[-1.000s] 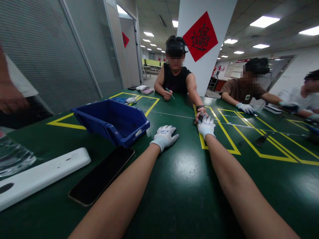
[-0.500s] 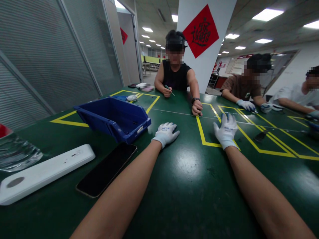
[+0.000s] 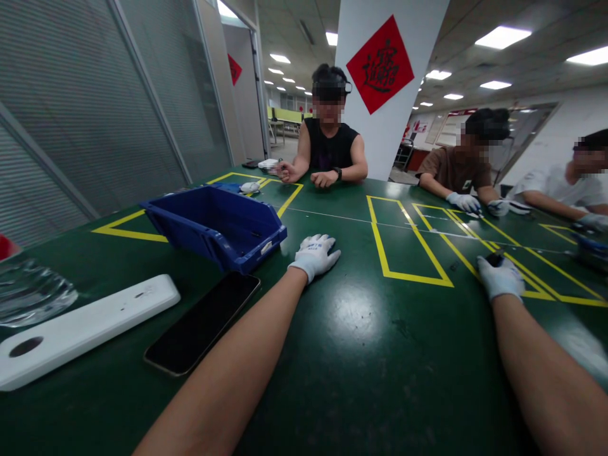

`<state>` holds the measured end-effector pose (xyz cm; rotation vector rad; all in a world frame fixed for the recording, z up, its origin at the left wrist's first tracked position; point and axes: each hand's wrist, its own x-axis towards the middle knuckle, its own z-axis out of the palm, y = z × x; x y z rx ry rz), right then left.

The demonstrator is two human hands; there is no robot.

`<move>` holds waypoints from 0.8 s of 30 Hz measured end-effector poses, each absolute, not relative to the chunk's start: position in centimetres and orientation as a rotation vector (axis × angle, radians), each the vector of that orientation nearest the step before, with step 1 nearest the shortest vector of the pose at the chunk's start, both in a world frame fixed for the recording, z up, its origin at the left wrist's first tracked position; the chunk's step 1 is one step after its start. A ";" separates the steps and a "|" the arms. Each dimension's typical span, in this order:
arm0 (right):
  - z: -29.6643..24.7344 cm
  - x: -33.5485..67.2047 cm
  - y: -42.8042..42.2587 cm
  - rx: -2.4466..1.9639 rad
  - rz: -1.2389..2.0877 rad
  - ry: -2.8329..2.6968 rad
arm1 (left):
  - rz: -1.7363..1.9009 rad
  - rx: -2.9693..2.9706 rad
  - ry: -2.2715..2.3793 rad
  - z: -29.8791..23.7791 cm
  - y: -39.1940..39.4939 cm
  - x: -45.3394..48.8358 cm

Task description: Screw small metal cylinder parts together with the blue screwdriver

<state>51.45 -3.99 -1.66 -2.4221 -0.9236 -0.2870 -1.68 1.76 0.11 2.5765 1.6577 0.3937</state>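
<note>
My left hand (image 3: 314, 256), in a white glove, lies flat on the green table (image 3: 370, 367) with its fingers stretched out and nothing in it. It rests just right of a blue plastic bin (image 3: 213, 221), whose low front lip bears a pale label. A few small dark bits, too small to name, lie inside the bin. Farther right, my right hand (image 3: 501, 277), gloved alike, is closed around a small flat dark piece (image 3: 496, 257) within yellow tape lines. The glove hides most of this piece.
On the left lie a black phone (image 3: 202, 324), a long white device (image 3: 90, 326) and a clear bottle (image 3: 35, 292). A co-worker (image 3: 332, 149) sits opposite. Two more people sit at the right. Yellow tape (image 3: 418, 279) marks rectangles on the table.
My right hand has moved right, from the middle tape rectangle to the dark piece, and its spread fingers have closed. The co-worker opposite has drawn an outstretched arm back. My left hand stays put.
</note>
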 end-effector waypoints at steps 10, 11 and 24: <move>0.5 48.9 -4.3 -2.291 -0.402 -0.642 | 0.395 2.569 1.657 0.1 1.7 -1.7; 1.2 47.3 -4.3 -2.206 -0.466 -0.712 | 0.407 2.567 1.647 0.1 1.8 -1.7; -1.1 13.6 0.4 -1.267 0.286 -1.879 | 0.448 2.494 1.549 0.3 2.0 -1.7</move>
